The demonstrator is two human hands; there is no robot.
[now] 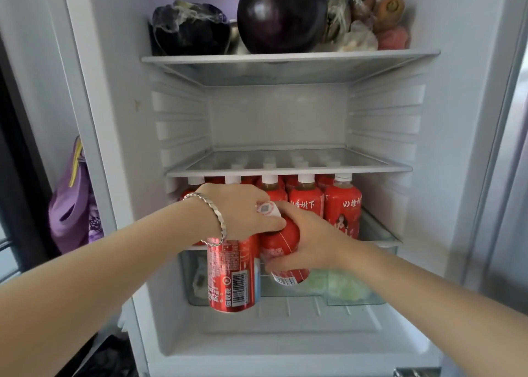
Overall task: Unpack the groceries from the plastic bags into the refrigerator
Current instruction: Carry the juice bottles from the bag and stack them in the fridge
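L grip (237, 214) curled over top of red aluminium cola can (233, 276), R grip (308, 242) wrapped round red-labelled white-capped plastic bottle (281, 245). I hold both just in front of white fridge's (100, 91) lower glass shelf (380, 234), w/ matching bottles (343, 205) in rows on it.

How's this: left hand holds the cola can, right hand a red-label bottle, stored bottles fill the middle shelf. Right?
One error: in the head view the stored bottles stand on the lower shelf, under the middle shelf. The left hand holds the cola can, the right hand a red-label bottle.
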